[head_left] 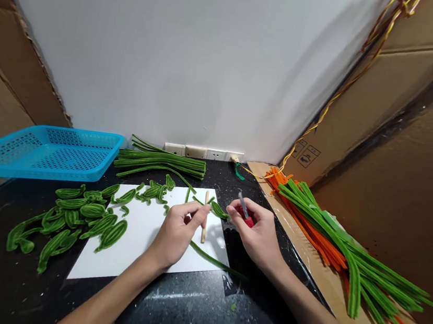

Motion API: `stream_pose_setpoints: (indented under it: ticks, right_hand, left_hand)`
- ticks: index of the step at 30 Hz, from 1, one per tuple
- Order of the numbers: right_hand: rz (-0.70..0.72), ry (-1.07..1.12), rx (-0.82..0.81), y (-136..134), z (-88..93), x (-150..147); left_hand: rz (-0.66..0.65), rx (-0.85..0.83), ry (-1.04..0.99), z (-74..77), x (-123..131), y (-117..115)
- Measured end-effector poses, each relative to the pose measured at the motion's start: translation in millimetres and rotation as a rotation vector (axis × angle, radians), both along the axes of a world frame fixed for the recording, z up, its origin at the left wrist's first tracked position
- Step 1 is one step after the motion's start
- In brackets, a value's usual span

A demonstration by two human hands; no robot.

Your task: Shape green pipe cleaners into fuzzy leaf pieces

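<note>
My left hand (178, 233) is closed in a pinch above a white sheet of paper (138, 249). A thin wooden stick (203, 234) passes at its fingertips, and a green fuzzy stem (216, 261) runs out below the hand to the right. I cannot tell which of these the pinch holds. My right hand (259, 233) is closed round a small red-handled tool (247, 220), its grey metal tip pointing up and away. Between the hands a looped green leaf shape (218, 209) lies at the paper's right edge. Several more leaf shapes (92, 211) lie to the left.
A blue perforated basket (101, 169) stands at the back left. Behind the paper lies a bundle of dark green stems (169, 164) near wall sockets (215, 154). On cardboard to the right are bright green stems (347, 251) and orange stems (320, 243). A twisted yellow cord (325, 115) hangs there.
</note>
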State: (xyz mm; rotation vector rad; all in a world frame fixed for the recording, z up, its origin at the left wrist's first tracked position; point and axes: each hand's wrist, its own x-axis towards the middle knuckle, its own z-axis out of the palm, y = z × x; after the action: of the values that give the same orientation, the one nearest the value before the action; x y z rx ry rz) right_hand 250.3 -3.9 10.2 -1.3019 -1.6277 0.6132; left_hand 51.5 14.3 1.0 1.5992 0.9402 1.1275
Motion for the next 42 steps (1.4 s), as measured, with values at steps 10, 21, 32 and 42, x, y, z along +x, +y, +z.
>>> stream_pose_setpoints:
  ticks: [10, 21, 32, 42]
  right_hand:
    - [0.093, -0.558, -0.148, -2, -3.9, -2]
    - [0.279, -0.424, -0.088, 4, -14.1, 4]
    - [0.326, -0.457, -0.104, 3, -12.2, 1]
    - [0.337, -0.517, -0.025, 6, -14.7, 3]
  left_hand:
    - [0.131, -0.199, -0.316, 2.6, -4, 8]
    - [0.116, -0.216, -0.257, -2.4, -3, 9]
    - [0.082, -0.212, -0.182, -2.6, -3, 9]
    - [0.116, -0.185, -0.157, -10.0, -5, 14]
